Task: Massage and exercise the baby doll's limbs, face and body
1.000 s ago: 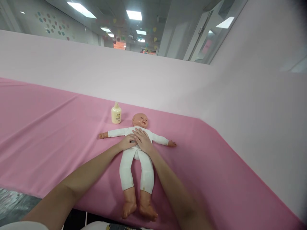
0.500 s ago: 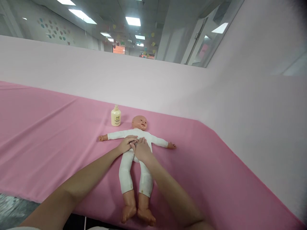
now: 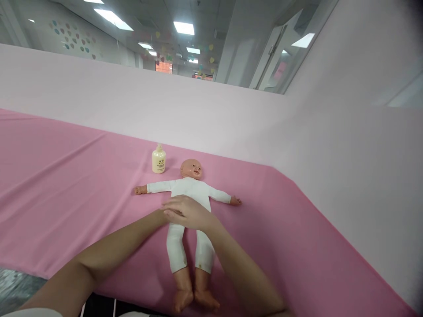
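Observation:
A baby doll (image 3: 191,189) in a white bodysuit lies on its back on the pink table cover (image 3: 66,189), arms spread wide and bare feet toward me. My right hand (image 3: 187,211) lies flat across the doll's lower belly, fingers pointing left. My left hand (image 3: 169,215) is mostly hidden beneath the right one at the doll's hip; only its fingertips show. Neither hand grips anything. A small cream lotion bottle (image 3: 159,160) stands upright just left of the doll's head.
A pale pink backdrop (image 3: 211,110) rises behind the table and along the right side. The table's near edge runs past the doll's feet, with dark floor (image 3: 16,290) at the lower left. Ceiling lights and a glass partition show above the backdrop.
Both hands have slid down from the doll's chest to its lower belly. The right hand has turned sideways and now covers the left. The doll's chest is now uncovered.

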### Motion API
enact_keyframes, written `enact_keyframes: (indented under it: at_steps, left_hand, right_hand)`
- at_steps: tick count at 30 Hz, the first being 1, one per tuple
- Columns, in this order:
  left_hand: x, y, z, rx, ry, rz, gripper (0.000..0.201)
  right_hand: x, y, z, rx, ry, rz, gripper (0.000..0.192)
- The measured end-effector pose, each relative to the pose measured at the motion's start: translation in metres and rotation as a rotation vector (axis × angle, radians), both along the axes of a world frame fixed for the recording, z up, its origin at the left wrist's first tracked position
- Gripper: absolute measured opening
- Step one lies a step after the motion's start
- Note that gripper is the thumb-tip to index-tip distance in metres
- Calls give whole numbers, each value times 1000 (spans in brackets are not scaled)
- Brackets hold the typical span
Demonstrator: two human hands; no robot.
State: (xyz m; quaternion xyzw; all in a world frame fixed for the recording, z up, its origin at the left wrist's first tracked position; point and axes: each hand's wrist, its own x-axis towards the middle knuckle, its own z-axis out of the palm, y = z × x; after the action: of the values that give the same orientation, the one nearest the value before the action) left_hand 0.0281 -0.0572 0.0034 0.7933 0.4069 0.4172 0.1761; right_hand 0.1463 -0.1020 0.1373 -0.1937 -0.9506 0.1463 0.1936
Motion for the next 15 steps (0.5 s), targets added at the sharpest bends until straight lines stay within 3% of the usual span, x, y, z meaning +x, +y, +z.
enact_keyframes:
  at_steps: [2,5,8,11,15]
  left_hand:
    - [4,-10,3,-34,32,-158,31]
    - [0,-15,23,-63,139,-523,27]
    - [-3,-12,43,-96,147,-716,32]
    - [-4,-5,47,-131,80,-726,32]
    - [-9,8,38,-204,-25,-574,29]
  right_hand:
    - [1,12,-12,-24,10,-44,35]
    - [11,38,-35,-56,12,-216,40]
    - [30,67,-60,-120,-43,-365,45]
    - [44,86,-79,-116,-73,-459,47]
    - [44,87,-87,-109,-52,-609,49]
